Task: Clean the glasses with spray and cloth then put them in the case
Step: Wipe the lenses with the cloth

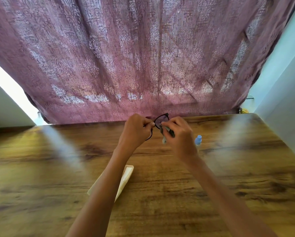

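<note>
- While the left hand [134, 129] grips the glasses [161, 120] raised above the table [228, 177], light circular strokes probably suit the lens best.
- Right hand [179, 135] pinches the cloth [167, 132] against the lens, wrist bent inward.
- Spray bottle [198, 140] stands just beside that hand; case [126, 177] lies nearer, under the left forearm.

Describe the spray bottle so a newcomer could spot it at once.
Start at the wooden table below the pink curtain. Just right of the right hand stands the spray bottle, partly hidden behind it. It is the only thing with a blue cap.
</note>
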A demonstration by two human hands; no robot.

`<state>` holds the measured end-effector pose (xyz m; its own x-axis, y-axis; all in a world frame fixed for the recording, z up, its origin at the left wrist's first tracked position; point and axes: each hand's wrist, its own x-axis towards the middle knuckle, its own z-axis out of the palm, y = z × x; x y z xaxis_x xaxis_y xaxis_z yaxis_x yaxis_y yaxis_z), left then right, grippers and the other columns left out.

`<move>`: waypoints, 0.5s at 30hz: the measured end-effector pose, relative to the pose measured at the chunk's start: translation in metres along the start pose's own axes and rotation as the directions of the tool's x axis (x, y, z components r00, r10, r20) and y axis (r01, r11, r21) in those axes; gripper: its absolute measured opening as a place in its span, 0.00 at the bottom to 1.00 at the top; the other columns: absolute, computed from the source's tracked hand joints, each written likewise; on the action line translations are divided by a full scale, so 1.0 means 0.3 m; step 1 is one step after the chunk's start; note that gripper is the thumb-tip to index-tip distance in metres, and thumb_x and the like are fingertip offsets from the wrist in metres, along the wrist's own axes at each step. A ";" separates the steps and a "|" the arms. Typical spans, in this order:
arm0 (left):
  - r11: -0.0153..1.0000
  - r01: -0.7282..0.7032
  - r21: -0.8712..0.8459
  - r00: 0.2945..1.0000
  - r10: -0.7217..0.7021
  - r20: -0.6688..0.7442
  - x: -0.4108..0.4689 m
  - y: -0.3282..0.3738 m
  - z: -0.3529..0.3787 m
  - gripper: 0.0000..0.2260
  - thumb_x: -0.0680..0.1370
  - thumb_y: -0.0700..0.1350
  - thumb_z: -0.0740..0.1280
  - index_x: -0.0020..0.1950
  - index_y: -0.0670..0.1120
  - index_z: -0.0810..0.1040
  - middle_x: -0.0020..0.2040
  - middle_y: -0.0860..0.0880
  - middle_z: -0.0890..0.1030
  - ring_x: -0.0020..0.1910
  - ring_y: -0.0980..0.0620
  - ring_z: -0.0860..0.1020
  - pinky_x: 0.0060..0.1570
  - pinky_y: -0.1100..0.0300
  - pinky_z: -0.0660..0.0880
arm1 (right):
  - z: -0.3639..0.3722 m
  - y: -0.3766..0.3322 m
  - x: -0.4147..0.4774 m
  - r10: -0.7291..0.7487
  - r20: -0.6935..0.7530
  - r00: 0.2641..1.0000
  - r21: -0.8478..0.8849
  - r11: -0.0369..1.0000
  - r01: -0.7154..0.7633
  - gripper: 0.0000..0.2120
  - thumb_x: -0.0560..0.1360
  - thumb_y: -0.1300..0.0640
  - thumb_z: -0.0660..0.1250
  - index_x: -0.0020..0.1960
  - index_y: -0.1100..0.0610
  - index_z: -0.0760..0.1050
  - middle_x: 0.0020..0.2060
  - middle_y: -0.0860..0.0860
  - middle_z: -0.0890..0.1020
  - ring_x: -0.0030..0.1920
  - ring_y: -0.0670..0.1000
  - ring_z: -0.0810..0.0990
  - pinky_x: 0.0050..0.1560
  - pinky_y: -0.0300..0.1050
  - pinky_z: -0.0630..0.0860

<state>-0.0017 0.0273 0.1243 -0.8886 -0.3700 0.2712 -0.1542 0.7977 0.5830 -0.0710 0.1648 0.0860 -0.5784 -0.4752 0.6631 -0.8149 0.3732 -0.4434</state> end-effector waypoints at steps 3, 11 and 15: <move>1.000 -0.015 -0.015 1.000 0.016 0.025 -0.005 0.005 0.011 0.09 0.76 0.41 0.66 0.41 0.40 0.84 0.36 0.38 0.82 0.35 0.40 0.78 0.38 0.48 0.75 | 0.017 -0.022 0.007 -0.034 0.005 0.999 0.021 0.999 0.034 0.10 0.67 0.69 0.74 0.48 0.66 0.82 0.39 0.57 0.79 0.41 0.53 0.78 0.47 0.32 0.68; 1.000 0.005 -0.007 1.000 -0.005 -0.008 -0.020 -0.015 0.010 0.08 0.76 0.42 0.68 0.40 0.41 0.84 0.32 0.39 0.80 0.25 0.52 0.66 0.29 0.60 0.68 | -0.014 0.029 0.053 0.115 -0.077 0.990 0.078 0.991 -0.109 0.07 0.70 0.67 0.72 0.48 0.66 0.82 0.40 0.57 0.80 0.40 0.53 0.79 0.42 0.37 0.71; 0.999 0.034 0.007 0.999 -0.034 -0.024 -0.021 -0.035 0.006 0.10 0.76 0.42 0.67 0.39 0.37 0.82 0.31 0.45 0.74 0.32 0.52 0.69 0.40 0.51 0.74 | -0.028 0.074 0.004 0.243 -0.105 0.964 0.184 0.958 -0.221 0.06 0.71 0.65 0.72 0.48 0.63 0.82 0.42 0.54 0.81 0.41 0.48 0.79 0.44 0.30 0.74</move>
<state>0.0049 0.0220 0.1149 -0.8724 -0.4078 0.2696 -0.1872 0.7882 0.5863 -0.0893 0.1793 0.0819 -0.7519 -0.2835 0.5952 -0.6592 0.3156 -0.6825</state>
